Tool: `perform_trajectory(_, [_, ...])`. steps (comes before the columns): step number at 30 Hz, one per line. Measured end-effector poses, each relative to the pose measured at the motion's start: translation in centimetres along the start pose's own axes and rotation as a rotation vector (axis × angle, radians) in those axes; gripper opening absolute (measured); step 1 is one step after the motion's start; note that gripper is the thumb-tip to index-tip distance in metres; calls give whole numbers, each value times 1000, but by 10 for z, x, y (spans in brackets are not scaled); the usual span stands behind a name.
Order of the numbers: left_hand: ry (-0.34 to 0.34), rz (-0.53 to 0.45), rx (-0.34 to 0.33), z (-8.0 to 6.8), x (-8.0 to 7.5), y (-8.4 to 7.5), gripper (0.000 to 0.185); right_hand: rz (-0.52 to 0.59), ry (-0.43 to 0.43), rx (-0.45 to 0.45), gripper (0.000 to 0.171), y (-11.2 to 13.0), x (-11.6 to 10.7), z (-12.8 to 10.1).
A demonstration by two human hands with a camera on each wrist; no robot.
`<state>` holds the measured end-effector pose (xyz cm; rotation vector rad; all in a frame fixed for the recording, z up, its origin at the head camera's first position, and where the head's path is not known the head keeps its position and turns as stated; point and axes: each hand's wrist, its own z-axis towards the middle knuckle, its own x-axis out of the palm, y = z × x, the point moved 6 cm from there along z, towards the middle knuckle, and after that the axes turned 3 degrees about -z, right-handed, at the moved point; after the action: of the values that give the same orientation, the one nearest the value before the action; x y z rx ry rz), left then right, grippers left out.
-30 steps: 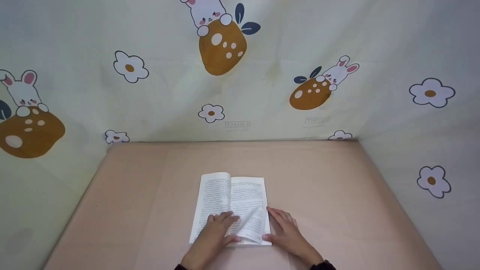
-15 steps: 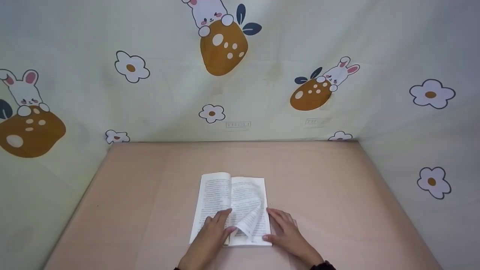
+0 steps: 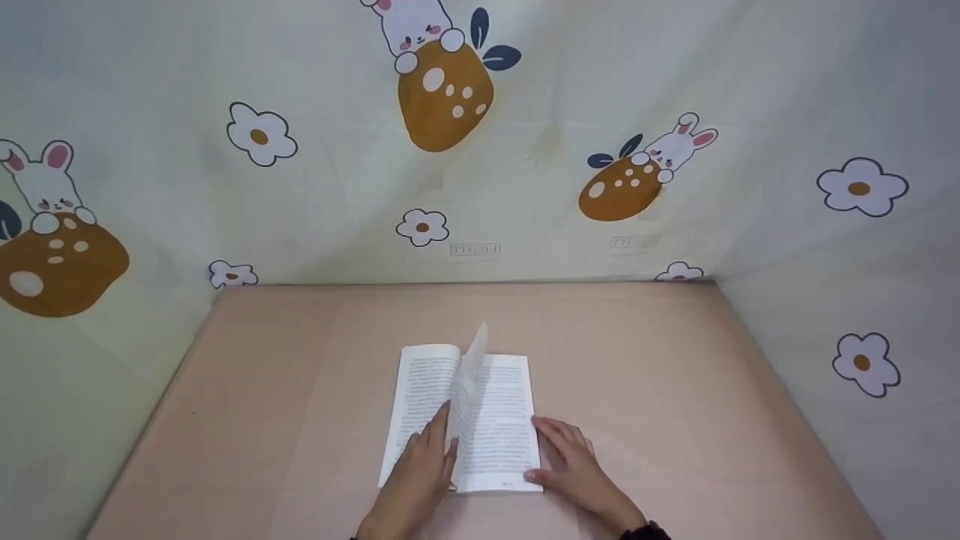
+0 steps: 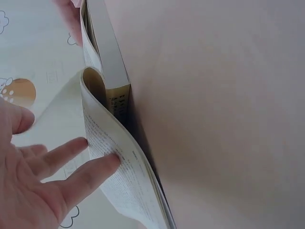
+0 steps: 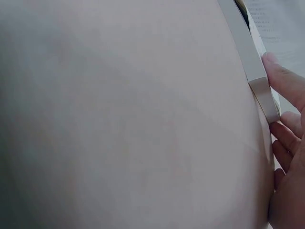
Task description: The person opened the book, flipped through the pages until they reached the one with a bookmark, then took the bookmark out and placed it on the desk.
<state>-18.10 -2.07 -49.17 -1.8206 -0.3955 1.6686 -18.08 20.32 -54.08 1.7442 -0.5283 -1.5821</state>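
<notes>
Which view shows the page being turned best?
The head view: the page stands upright over the open book, the left hand against it. The left wrist view shows only its curled underside with fingers pressing. The right wrist view shows just the book's edge.

Makeshift recording booth: cartoon-print cloth walls (rabbits, flowers) round a table

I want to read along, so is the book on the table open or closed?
Open. The book lies spread flat, printed pages up, with one page standing upright at the middle beside the left hand.
</notes>
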Motion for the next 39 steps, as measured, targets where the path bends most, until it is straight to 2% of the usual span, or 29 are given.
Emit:
perform_trajectory(5, [-111, -35, -53, 2, -5, 4, 61, -8, 14, 13, 77, -1, 1, 1])
perform_trajectory(7, [-160, -30, -52, 0, -7, 6, 66, -11, 16, 12, 77, -1, 1, 1])
perform_trajectory(10, [-189, 4, -47, -2, -9, 9, 78, -15, 13, 5, 77, -2, 1, 1])
perform_trajectory(13, [-173, 51, -51, -4, -8, 12, 80, -16, 16, 3, 77, -2, 1, 0])
perform_trajectory(16, [-131, 74, -88, -5, -5, 14, 72, -13, 13, 0, 77, -2, 1, 0])
perform_trajectory(23, [-77, 40, -166, -7, -3, 17, 64, -16, -1, -6, 78, -1, 1, 1])
perform_trajectory(29, [-63, 71, -221, -7, -1, 16, 58, -14, 0, -11, 77, -1, 1, 0])
perform_trajectory(35, [-77, 103, -225, -6, -1, 17, 56, -21, 4, 2, 78, 0, 1, 0])
perform_trajectory(39, [-113, 191, -190, -5, -3, 15, 55, -18, 12, 8, 78, -1, 1, 1])
